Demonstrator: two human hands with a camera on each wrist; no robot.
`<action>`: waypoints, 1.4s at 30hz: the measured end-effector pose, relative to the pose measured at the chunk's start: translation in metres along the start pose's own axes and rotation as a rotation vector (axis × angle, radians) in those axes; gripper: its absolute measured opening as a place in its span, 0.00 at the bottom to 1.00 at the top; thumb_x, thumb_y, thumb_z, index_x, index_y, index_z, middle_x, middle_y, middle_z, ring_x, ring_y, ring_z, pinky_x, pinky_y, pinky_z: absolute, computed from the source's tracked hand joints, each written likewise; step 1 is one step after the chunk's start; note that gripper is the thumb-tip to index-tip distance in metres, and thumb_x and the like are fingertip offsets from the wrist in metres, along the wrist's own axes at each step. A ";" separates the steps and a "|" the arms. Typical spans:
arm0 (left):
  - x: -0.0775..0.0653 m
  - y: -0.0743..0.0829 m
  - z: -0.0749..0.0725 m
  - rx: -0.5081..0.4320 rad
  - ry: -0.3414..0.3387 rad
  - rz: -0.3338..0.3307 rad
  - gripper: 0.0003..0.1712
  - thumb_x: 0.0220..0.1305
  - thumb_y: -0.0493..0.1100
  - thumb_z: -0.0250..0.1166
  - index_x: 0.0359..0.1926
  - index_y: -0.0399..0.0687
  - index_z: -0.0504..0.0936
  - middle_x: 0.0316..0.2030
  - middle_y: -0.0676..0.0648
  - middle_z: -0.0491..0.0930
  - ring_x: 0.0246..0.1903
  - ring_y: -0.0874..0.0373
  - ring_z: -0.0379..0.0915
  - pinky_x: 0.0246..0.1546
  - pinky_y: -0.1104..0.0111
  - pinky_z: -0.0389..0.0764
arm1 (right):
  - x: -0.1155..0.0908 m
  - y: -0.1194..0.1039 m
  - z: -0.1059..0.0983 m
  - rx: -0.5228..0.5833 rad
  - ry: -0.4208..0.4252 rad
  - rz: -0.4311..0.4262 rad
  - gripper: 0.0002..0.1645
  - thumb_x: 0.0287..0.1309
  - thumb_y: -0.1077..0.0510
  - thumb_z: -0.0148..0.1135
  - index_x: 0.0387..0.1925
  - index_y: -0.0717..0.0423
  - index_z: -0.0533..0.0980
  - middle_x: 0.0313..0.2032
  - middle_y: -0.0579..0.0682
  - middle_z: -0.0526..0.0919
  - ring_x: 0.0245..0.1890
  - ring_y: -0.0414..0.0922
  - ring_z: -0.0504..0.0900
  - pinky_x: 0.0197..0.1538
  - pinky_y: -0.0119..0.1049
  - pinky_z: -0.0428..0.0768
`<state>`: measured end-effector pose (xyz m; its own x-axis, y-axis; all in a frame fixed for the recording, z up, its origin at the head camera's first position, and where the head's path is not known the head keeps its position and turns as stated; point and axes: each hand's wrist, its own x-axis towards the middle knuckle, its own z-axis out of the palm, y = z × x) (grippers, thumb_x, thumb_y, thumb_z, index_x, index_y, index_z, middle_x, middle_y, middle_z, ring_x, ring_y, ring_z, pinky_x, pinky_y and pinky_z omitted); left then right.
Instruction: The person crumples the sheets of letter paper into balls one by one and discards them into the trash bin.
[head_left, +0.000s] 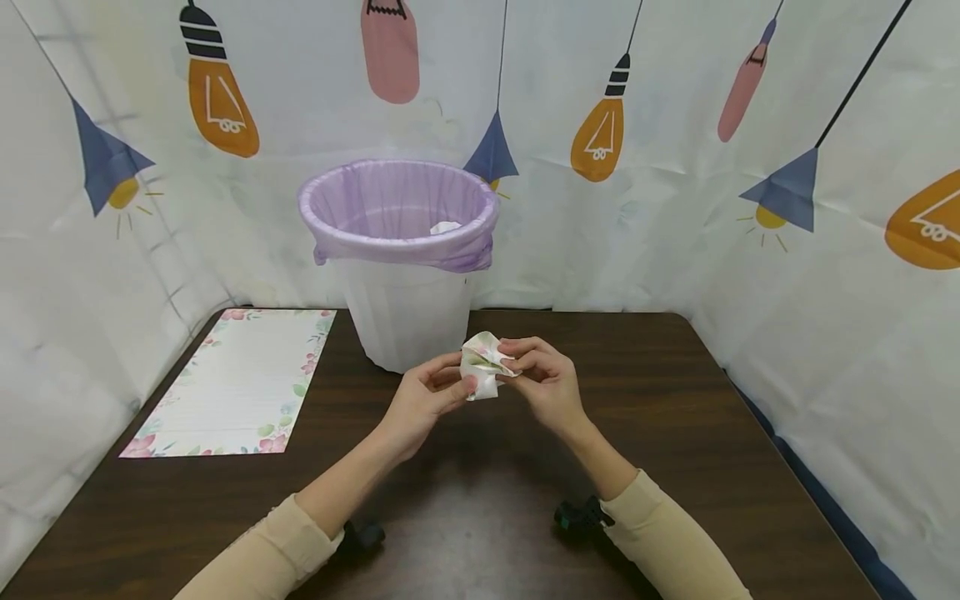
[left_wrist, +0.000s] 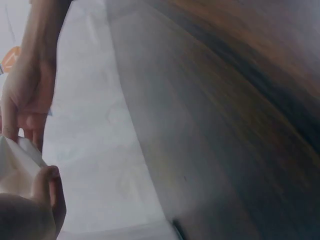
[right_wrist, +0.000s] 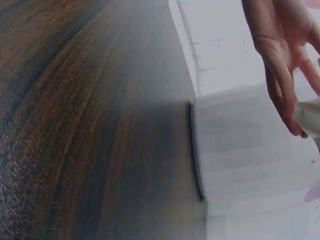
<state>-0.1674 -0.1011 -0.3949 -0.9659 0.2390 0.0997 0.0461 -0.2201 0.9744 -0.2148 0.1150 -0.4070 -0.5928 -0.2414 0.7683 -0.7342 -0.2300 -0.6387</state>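
Crumpled paper (head_left: 480, 358): creased, irregular, floral print, held above tabletop (head_left: 637, 375), just before bin (head_left: 408, 312). Left hand (head_left: 426, 398) and right hand (head_left: 546, 387) both pinch it, one per side. Tabletop: dark wood grain. Bin: white, tapered; purple liner (head_left: 405, 247) thin, wrinkled, folded over rim. Sheet (head_left: 232, 383) left of bin: flat, ruled, flower-bordered.

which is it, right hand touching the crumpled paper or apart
Touching: the head view shows the right hand pinching the crumpled paper with its fingertips.
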 end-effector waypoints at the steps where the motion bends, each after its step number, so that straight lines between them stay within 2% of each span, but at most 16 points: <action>1: 0.000 0.000 0.001 0.008 -0.002 0.017 0.32 0.69 0.35 0.69 0.71 0.37 0.71 0.54 0.37 0.81 0.49 0.52 0.83 0.51 0.61 0.83 | 0.001 0.000 0.000 0.000 0.001 -0.008 0.07 0.51 0.74 0.74 0.31 0.72 0.82 0.44 0.74 0.79 0.56 0.55 0.82 0.54 0.44 0.83; 4: 0.002 0.002 0.001 0.044 -0.027 0.088 0.36 0.69 0.34 0.69 0.75 0.47 0.68 0.51 0.37 0.82 0.47 0.51 0.83 0.47 0.63 0.84 | 0.003 -0.001 0.000 -0.007 -0.003 -0.022 0.06 0.51 0.75 0.73 0.30 0.72 0.82 0.43 0.73 0.80 0.55 0.54 0.82 0.54 0.43 0.83; 7: 0.002 0.004 0.001 0.131 -0.081 0.167 0.42 0.71 0.34 0.67 0.80 0.59 0.60 0.51 0.37 0.81 0.48 0.50 0.82 0.46 0.65 0.84 | 0.005 -0.001 0.000 -0.018 -0.020 -0.021 0.07 0.50 0.79 0.71 0.30 0.72 0.82 0.43 0.73 0.80 0.54 0.53 0.83 0.54 0.44 0.83; 9: 0.003 0.005 0.001 0.213 -0.116 0.212 0.44 0.72 0.36 0.65 0.81 0.63 0.57 0.52 0.38 0.81 0.48 0.50 0.81 0.46 0.65 0.83 | 0.006 -0.002 -0.001 -0.030 -0.028 -0.016 0.09 0.50 0.82 0.70 0.29 0.71 0.81 0.42 0.72 0.80 0.54 0.52 0.83 0.54 0.44 0.83; 11: 0.004 0.006 0.001 0.270 -0.149 0.247 0.42 0.73 0.36 0.64 0.81 0.62 0.57 0.53 0.38 0.80 0.50 0.49 0.81 0.46 0.65 0.83 | 0.006 -0.003 -0.001 -0.043 -0.034 -0.007 0.12 0.49 0.84 0.68 0.28 0.70 0.81 0.42 0.71 0.80 0.53 0.52 0.84 0.54 0.44 0.83; 14: 0.006 0.006 0.002 0.309 -0.160 0.278 0.36 0.74 0.36 0.62 0.78 0.58 0.64 0.54 0.40 0.79 0.48 0.49 0.81 0.45 0.65 0.83 | 0.006 -0.004 0.000 -0.063 -0.038 0.008 0.14 0.49 0.86 0.66 0.28 0.68 0.80 0.42 0.69 0.81 0.52 0.52 0.84 0.53 0.43 0.83; 18: 0.007 0.004 0.003 0.320 -0.113 0.287 0.26 0.75 0.35 0.62 0.71 0.49 0.74 0.53 0.42 0.81 0.44 0.51 0.82 0.42 0.67 0.83 | 0.005 -0.004 0.003 -0.079 -0.041 0.035 0.14 0.52 0.86 0.64 0.28 0.67 0.79 0.43 0.68 0.81 0.51 0.51 0.84 0.51 0.40 0.84; 21: 0.008 0.003 0.002 0.323 -0.066 0.289 0.20 0.75 0.35 0.62 0.65 0.44 0.80 0.48 0.45 0.82 0.36 0.56 0.78 0.34 0.71 0.78 | 0.002 -0.002 0.007 -0.085 -0.037 0.052 0.14 0.53 0.86 0.63 0.29 0.67 0.79 0.44 0.67 0.81 0.49 0.50 0.84 0.47 0.38 0.86; 25: 0.012 0.002 -0.001 0.331 0.009 0.316 0.14 0.73 0.34 0.63 0.57 0.42 0.85 0.33 0.49 0.79 0.23 0.60 0.62 0.24 0.71 0.64 | -0.001 -0.001 0.008 -0.073 -0.089 0.068 0.08 0.59 0.80 0.65 0.36 0.69 0.80 0.48 0.66 0.80 0.52 0.52 0.83 0.50 0.41 0.85; 27: 0.014 0.001 -0.004 0.338 0.026 0.336 0.13 0.72 0.33 0.64 0.54 0.41 0.86 0.30 0.50 0.78 0.20 0.61 0.58 0.22 0.72 0.62 | -0.003 0.000 0.006 -0.034 -0.123 0.084 0.02 0.65 0.74 0.64 0.39 0.70 0.81 0.51 0.67 0.79 0.54 0.54 0.82 0.54 0.42 0.83; 28: 0.015 0.001 -0.005 0.346 0.027 0.349 0.12 0.71 0.33 0.65 0.53 0.41 0.87 0.29 0.50 0.78 0.19 0.61 0.55 0.21 0.71 0.61 | -0.003 0.000 0.004 -0.017 -0.132 0.094 0.03 0.68 0.70 0.63 0.40 0.70 0.81 0.52 0.68 0.79 0.55 0.54 0.81 0.55 0.41 0.83; 32: 0.019 -0.001 -0.008 0.392 -0.033 0.447 0.13 0.69 0.30 0.66 0.51 0.40 0.88 0.37 0.47 0.83 0.28 0.60 0.72 0.29 0.73 0.77 | -0.004 0.002 -0.005 0.086 -0.104 0.183 0.14 0.72 0.61 0.62 0.41 0.73 0.79 0.55 0.67 0.77 0.57 0.54 0.78 0.55 0.35 0.80; 35: 0.020 -0.001 -0.008 0.419 -0.055 0.533 0.14 0.66 0.27 0.67 0.51 0.40 0.89 0.38 0.44 0.82 0.36 0.57 0.77 0.34 0.71 0.82 | -0.003 0.000 -0.007 0.156 -0.086 0.289 0.21 0.69 0.61 0.67 0.52 0.76 0.73 0.58 0.62 0.76 0.60 0.53 0.77 0.55 0.34 0.80; 39: 0.021 0.000 -0.009 0.463 -0.036 0.654 0.17 0.63 0.23 0.67 0.49 0.41 0.90 0.34 0.47 0.79 0.27 0.57 0.67 0.26 0.72 0.72 | -0.001 -0.007 -0.006 0.198 -0.103 0.456 0.34 0.66 0.56 0.71 0.64 0.70 0.69 0.58 0.55 0.79 0.58 0.49 0.79 0.51 0.34 0.82; 42: 0.021 0.000 -0.007 0.530 -0.018 0.768 0.20 0.62 0.20 0.66 0.48 0.44 0.91 0.34 0.50 0.77 0.25 0.58 0.63 0.24 0.71 0.66 | 0.001 -0.010 -0.004 0.229 -0.087 0.505 0.33 0.60 0.52 0.76 0.62 0.62 0.75 0.54 0.53 0.82 0.52 0.47 0.82 0.48 0.34 0.83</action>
<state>-0.1898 -0.1029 -0.3940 -0.6189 0.2221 0.7534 0.7848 0.1353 0.6048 -0.2095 0.1209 -0.3999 -0.8155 -0.4493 0.3648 -0.2701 -0.2620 -0.9265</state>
